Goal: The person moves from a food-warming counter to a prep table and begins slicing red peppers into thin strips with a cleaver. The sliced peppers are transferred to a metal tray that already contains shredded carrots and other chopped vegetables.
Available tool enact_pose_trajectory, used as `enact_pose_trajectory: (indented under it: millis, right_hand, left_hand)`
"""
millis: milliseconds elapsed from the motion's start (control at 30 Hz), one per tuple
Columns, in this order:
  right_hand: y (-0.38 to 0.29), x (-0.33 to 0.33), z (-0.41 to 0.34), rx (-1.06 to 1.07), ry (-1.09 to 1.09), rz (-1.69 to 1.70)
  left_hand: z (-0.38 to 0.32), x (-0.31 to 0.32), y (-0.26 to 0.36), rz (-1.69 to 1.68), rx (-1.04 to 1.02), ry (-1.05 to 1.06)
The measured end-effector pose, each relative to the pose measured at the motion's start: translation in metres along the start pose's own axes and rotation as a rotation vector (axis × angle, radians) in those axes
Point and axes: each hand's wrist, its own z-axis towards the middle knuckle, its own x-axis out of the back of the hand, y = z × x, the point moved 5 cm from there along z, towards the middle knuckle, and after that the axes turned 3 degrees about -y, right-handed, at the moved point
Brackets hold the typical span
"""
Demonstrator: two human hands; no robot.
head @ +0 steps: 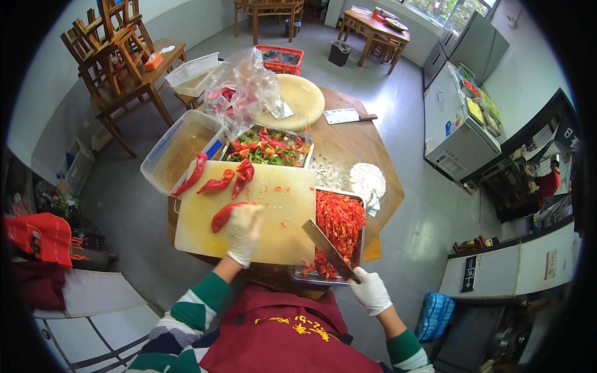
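Observation:
My left hand [245,228], in a white glove, is closed over the right part of a red pepper [223,218] lying on the cutting board [275,242]. The fingertips are slightly blurred. In my gloved right hand [371,291] is the handle of a cleaver [329,247]. Its blade slants over a metal tray of shredded red pepper [340,217] beside the board. Two whole red peppers [217,183] [243,178] rest near the board's far edge, and a longer one [192,175] lies across its left corner. Seeds and red scraps dot the board.
Beyond the board stands a tray of green and red pepper pieces [268,148]. A plastic tub of cloudy liquid [184,147] is at left. Farther back are a round chopping block [305,100], a plastic bag [238,88] and another cleaver [343,115]. A white cloth [368,182] lies right.

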Motion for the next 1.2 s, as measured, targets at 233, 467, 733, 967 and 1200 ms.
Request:
enact_pose_trajectory:
  millis: [233,467,733,967,1200]
  right_hand:
    - [-0.037,-0.069,0.027,-0.161,-0.175,0.705]
    - [-0.035,-0.076,0.029,-0.223,-0.124,0.754]
    - [-0.026,-0.074,0.02,-0.31,-0.111,0.791]
    - [-0.015,-0.079,0.021,-0.328,-0.116,0.815]
    - [-0.015,-0.07,0.016,-0.281,-0.135,0.773]
  left_hand:
    - [-0.009,0.019,-0.07,0.008,0.063,-0.059]
    - [-0.042,-0.014,-0.018,-0.16,-0.099,-0.185]
    - [-0.01,-0.011,-0.027,-0.118,0.007,-0.07]
    - [-0.013,0.0,-0.021,-0.189,-0.145,-0.171]
    - [0.08,0.051,-0.157,0.222,0.158,0.299]
